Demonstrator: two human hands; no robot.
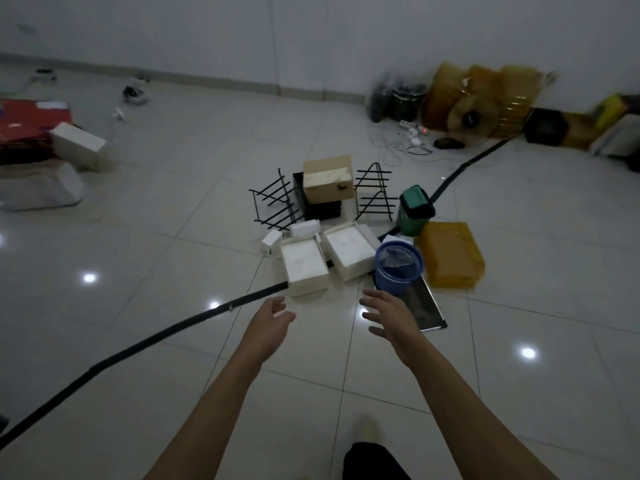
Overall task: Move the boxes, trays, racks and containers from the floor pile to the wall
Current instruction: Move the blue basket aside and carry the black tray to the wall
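Note:
A pile sits on the tiled floor ahead: two white boxes, a blue mesh basket, a yellow tray, a green container, two black wire racks, and a tan box on black trays. My left hand and my right hand are stretched out just short of the white boxes. Both have relaxed fingers and hold nothing.
A black cable cover crosses the floor from lower left to the far right. A dark flat panel lies under the basket. White and red boxes sit at left. Yellow bags, a fan and cables line the far wall.

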